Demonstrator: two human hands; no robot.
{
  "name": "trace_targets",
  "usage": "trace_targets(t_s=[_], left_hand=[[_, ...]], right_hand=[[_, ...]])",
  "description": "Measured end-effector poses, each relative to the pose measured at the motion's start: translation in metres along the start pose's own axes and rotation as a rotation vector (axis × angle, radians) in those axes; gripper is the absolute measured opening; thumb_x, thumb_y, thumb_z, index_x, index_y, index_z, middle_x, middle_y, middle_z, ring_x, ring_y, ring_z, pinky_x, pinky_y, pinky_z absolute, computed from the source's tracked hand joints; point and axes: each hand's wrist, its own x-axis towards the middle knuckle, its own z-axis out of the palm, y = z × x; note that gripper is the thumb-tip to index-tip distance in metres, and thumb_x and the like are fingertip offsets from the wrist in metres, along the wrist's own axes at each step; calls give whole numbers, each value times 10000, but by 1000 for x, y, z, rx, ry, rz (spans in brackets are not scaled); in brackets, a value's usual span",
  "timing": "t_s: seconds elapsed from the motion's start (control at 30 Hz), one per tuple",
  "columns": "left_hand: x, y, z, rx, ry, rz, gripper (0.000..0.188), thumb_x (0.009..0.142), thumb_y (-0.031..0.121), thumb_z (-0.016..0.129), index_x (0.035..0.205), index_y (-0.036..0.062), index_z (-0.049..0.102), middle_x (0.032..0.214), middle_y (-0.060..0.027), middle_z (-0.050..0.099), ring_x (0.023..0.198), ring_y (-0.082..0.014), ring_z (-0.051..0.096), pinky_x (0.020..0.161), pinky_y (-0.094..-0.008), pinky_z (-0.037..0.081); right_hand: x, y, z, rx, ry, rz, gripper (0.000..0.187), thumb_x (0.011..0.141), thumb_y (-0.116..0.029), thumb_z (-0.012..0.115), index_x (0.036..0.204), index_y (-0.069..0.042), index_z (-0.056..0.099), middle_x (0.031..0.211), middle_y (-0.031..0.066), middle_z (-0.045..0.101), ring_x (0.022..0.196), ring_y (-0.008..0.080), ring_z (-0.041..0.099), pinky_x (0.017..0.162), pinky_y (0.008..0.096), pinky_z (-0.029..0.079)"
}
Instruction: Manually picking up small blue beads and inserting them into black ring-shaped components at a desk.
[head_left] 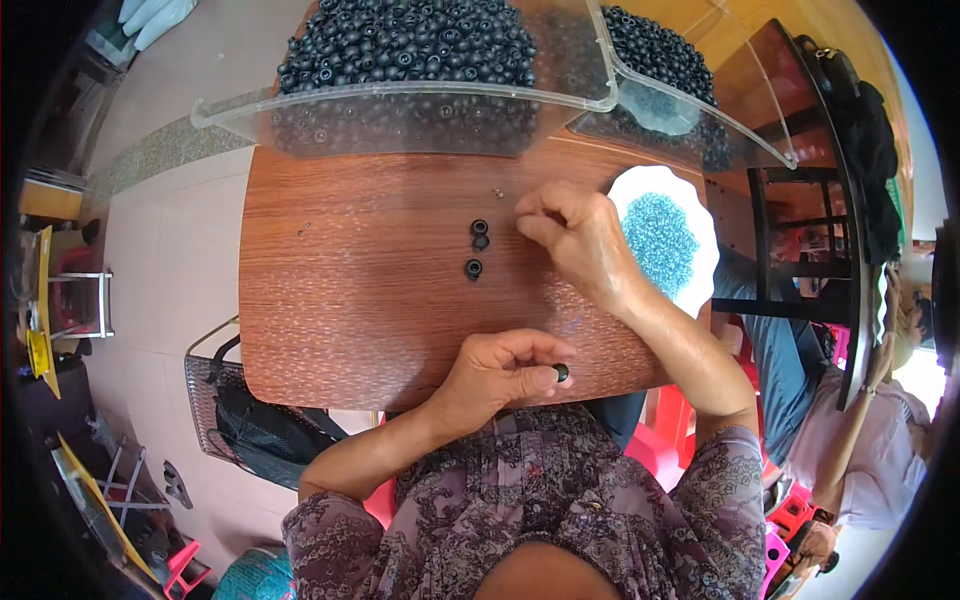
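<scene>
Near the table's front edge, my left hand [490,378] is closed on a small black round hollow piece [561,373], held between thumb and fingers. Farther forward, my right hand [585,240] hovers over the table with thumb and forefinger pinched; whatever is between them is too small to make out. Beside it on the right, a white scalloped dish [626,186] holds many tiny light-blue beads [660,245]. Several black round pieces [474,268] stand in a short row left of my right hand, apart from it. A tiny speck [498,193] lies beyond them.
Along the table's [340,290] far edge stands a large clear bin [400,90] full of black round pieces. Another clear bin [740,130] with similar pieces is at its right. A black mesh basket [205,385] sits at the left. A person [850,450] is on the right.
</scene>
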Motion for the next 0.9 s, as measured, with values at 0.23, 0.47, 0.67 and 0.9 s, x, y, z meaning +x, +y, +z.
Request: trace_targets(t_s=[0.23, 0.47, 0.67, 0.9], left_hand=[[1, 4, -5, 66, 121, 50, 173, 817, -29, 577, 986, -39, 607, 865, -123, 640, 696, -139, 599, 645, -238, 490], [20, 13, 4, -157, 33, 103, 222, 810, 61, 644, 997, -44, 587, 825, -137, 628, 700, -181, 579, 658, -277, 479], [43, 19, 12, -87, -36, 70, 197, 816, 67, 637, 969, -48, 590, 833, -144, 620, 710, -191, 571, 664, -296, 473], [53, 15, -3, -41, -87, -114, 195, 804, 49, 640, 960, -58, 595, 881, -158, 626, 782, -207, 600, 713, -307, 487]], right_hand=[[-30, -13, -32, 35, 6, -115, 84, 750, -17, 655, 829, 8, 641, 719, 110, 587, 670, 219, 591, 605, 303, 467], [-13, -38, -130, -138, 358, -285, 61, 774, -32, 640, 806, 19, 635, 726, 68, 611, 667, 117, 578, 594, 243, 446], [69, 2, -200, -81, 343, -45, 105, 754, -19, 620, 823, 55, 647, 694, 38, 618, 638, 81, 545, 576, 223, 434], [141, 76, -197, -466, -36, -135, 172, 620, 39, 659, 775, -32, 677, 738, 108, 668, 694, 196, 647, 643, 300, 506]])
